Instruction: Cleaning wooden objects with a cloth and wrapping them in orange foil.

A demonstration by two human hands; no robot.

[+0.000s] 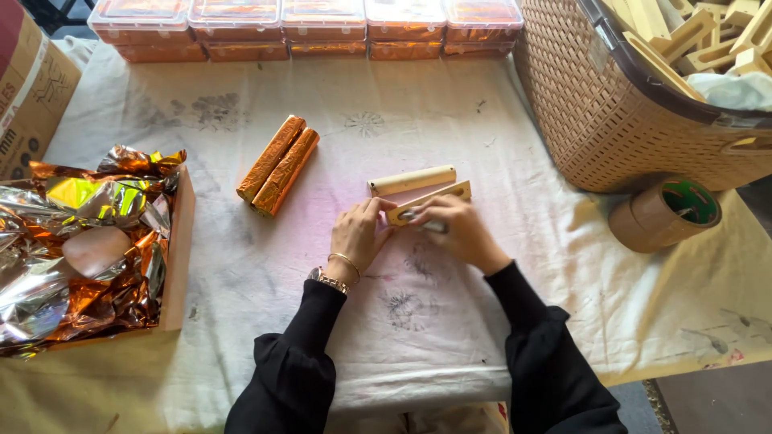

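My left hand (358,233) and my right hand (460,231) both grip a pale wooden slotted piece (438,195) lying on the white cloth. The right hand also presses a small dark metal part (418,215) against the piece's near side. A plain wooden stick (412,179) lies just behind the slotted piece, touching it. Two sticks wrapped in orange foil (277,165) lie side by side to the left, apart from both hands.
A shallow box of crumpled orange and silver foil (80,241) sits at the left. A woven basket (611,112) full of wooden pieces stands at the back right, with two rolls of brown tape (663,213) before it. Clear lidded boxes (305,28) line the far edge. A cardboard carton (28,88) stands far left.
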